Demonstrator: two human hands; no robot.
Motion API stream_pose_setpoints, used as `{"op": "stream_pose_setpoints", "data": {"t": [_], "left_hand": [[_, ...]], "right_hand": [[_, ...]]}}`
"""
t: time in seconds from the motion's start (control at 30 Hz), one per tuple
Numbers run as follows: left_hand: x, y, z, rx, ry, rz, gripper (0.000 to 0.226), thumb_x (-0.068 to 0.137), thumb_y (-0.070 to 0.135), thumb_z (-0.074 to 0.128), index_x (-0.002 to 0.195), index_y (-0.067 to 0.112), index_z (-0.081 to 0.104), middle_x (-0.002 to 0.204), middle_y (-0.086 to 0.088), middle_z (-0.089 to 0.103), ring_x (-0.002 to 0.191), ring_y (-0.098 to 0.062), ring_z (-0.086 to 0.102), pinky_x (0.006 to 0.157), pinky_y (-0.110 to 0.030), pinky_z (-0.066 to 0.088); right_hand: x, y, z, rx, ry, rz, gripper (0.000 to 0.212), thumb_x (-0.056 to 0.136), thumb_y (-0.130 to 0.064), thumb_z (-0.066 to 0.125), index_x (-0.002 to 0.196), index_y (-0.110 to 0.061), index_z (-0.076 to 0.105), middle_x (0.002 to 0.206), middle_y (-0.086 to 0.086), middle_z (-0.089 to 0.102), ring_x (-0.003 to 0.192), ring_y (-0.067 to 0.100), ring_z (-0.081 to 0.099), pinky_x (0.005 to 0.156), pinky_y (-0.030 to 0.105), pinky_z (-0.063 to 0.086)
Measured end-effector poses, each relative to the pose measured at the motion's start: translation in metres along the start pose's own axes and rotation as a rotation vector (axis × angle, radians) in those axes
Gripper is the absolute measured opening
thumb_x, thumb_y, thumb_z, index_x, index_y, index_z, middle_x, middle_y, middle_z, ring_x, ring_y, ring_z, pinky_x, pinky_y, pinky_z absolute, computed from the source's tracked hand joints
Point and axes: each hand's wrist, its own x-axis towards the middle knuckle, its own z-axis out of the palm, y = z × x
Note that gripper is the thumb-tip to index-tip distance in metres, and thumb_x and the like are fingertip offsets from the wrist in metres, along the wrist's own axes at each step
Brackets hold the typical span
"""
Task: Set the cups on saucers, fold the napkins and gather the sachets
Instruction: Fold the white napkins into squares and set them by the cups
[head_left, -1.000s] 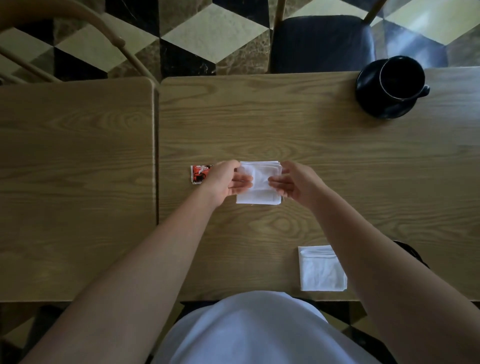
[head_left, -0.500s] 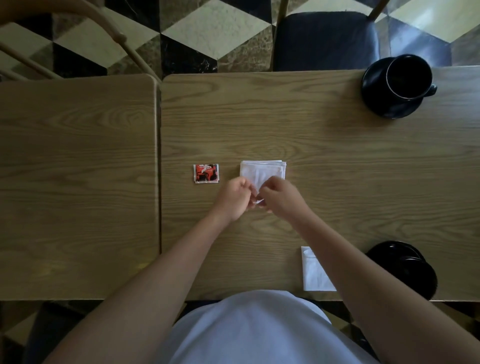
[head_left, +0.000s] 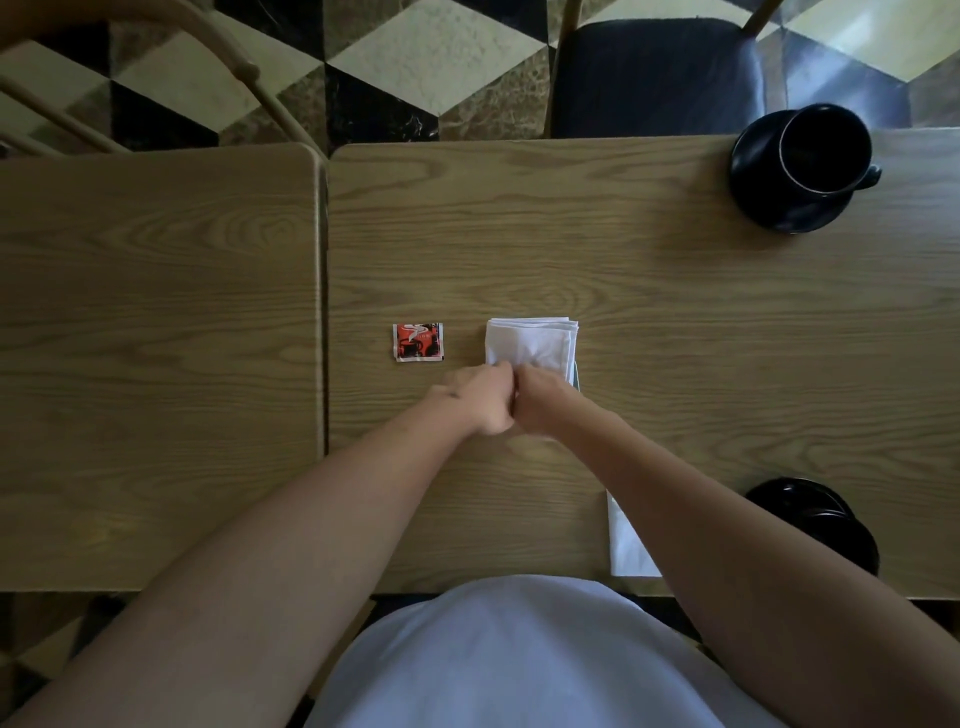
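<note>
A white napkin (head_left: 531, 343) lies folded in the middle of the right table. My left hand (head_left: 480, 396) and my right hand (head_left: 540, 397) meet at its near edge, fingers curled on that edge. A red sachet (head_left: 417, 341) lies flat just left of the napkin. A black cup (head_left: 821, 150) stands on a black saucer (head_left: 753, 182) at the far right. A second folded white napkin (head_left: 626, 545) lies near the front edge, partly under my right forearm, beside another black cup and saucer (head_left: 821, 525).
Two wooden tables stand side by side with a narrow gap (head_left: 323, 312) between them. A dark-seated chair (head_left: 660, 73) stands behind the right table and a wooden chair frame (head_left: 218, 57) behind the left one. The floor is tiled.
Both hands have drawn from the napkin's sides to its near edge and come together. The view has shifted slightly, which uncovers the near cup and saucer.
</note>
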Motion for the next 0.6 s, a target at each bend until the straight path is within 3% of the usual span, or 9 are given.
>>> {"op": "stream_pose_setpoints", "data": {"t": [0.1, 0.2, 0.33, 0.37, 0.43, 0.5, 0.6], "left_hand": [[0.002, 0.003, -0.003, -0.001, -0.008, -0.001, 0.032, 0.076, 0.036, 0.063, 0.105, 0.024, 0.057, 0.112, -0.010, 0.069, 0.098, -0.035, 0.067, 0.070, -0.035, 0.047], [0.000, 0.006, -0.004, -0.076, -0.017, -0.054, 0.031, 0.077, 0.027, 0.057, 0.107, 0.022, 0.064, 0.097, -0.010, 0.068, 0.083, -0.032, 0.065, 0.064, -0.031, 0.044], [-0.005, 0.002, -0.002, -0.178, -0.033, -0.165, 0.009, 0.081, 0.017, 0.052, 0.076, 0.011, 0.055, 0.103, -0.013, 0.069, 0.087, -0.034, 0.065, 0.068, -0.032, 0.046], [-0.007, 0.000, -0.001, -0.201, -0.026, -0.198, 0.010, 0.082, 0.015, 0.051, 0.073, 0.011, 0.051, 0.105, -0.014, 0.067, 0.088, -0.035, 0.063, 0.069, -0.032, 0.045], [-0.010, -0.002, 0.004, -0.283, 0.043, -0.224, 0.006, 0.085, 0.014, 0.050, 0.086, 0.009, 0.053, 0.108, -0.013, 0.063, 0.094, -0.035, 0.061, 0.071, -0.032, 0.042], [-0.011, 0.003, 0.008, -0.461, 0.183, -0.225, 0.017, 0.088, 0.018, 0.050, 0.101, 0.007, 0.054, 0.103, -0.012, 0.062, 0.092, -0.032, 0.060, 0.065, -0.032, 0.039], [-0.010, 0.015, 0.007, -0.829, 0.319, -0.254, 0.012, 0.086, 0.021, 0.051, 0.085, 0.010, 0.049, 0.077, -0.007, 0.055, 0.070, -0.026, 0.053, 0.060, -0.030, 0.037]], "right_hand": [[-0.006, 0.011, 0.001, 0.047, 0.027, 0.092, 0.039, 0.088, -0.024, 0.067, 0.122, -0.006, 0.066, 0.121, 0.012, 0.069, 0.111, 0.029, 0.066, 0.093, 0.037, 0.053], [-0.012, 0.021, 0.002, 0.047, 0.020, 0.165, 0.048, 0.085, -0.041, 0.071, 0.124, -0.013, 0.066, 0.117, 0.007, 0.071, 0.107, 0.028, 0.067, 0.092, 0.038, 0.055], [-0.014, 0.022, 0.003, 0.078, 0.088, 0.233, 0.019, 0.090, -0.019, 0.057, 0.102, -0.006, 0.063, 0.100, 0.014, 0.067, 0.095, 0.034, 0.066, 0.073, 0.033, 0.047], [-0.016, 0.027, 0.003, 0.103, 0.121, 0.254, 0.010, 0.089, -0.017, 0.054, 0.090, -0.009, 0.061, 0.092, 0.013, 0.064, 0.087, 0.034, 0.064, 0.069, 0.032, 0.044], [-0.024, 0.041, 0.005, 0.189, 0.246, 0.289, 0.013, 0.085, -0.018, 0.050, 0.074, -0.011, 0.055, 0.080, 0.010, 0.064, 0.076, 0.033, 0.061, 0.062, 0.031, 0.041], [-0.032, 0.055, 0.007, 0.303, 0.425, 0.326, 0.012, 0.083, -0.020, 0.052, 0.081, -0.009, 0.056, 0.080, 0.007, 0.064, 0.075, 0.031, 0.061, 0.062, 0.034, 0.044], [-0.037, 0.065, 0.010, 0.494, 0.629, 0.386, 0.023, 0.083, -0.024, 0.061, 0.100, -0.010, 0.054, 0.100, 0.004, 0.061, 0.082, 0.024, 0.060, 0.070, 0.039, 0.050]]}}
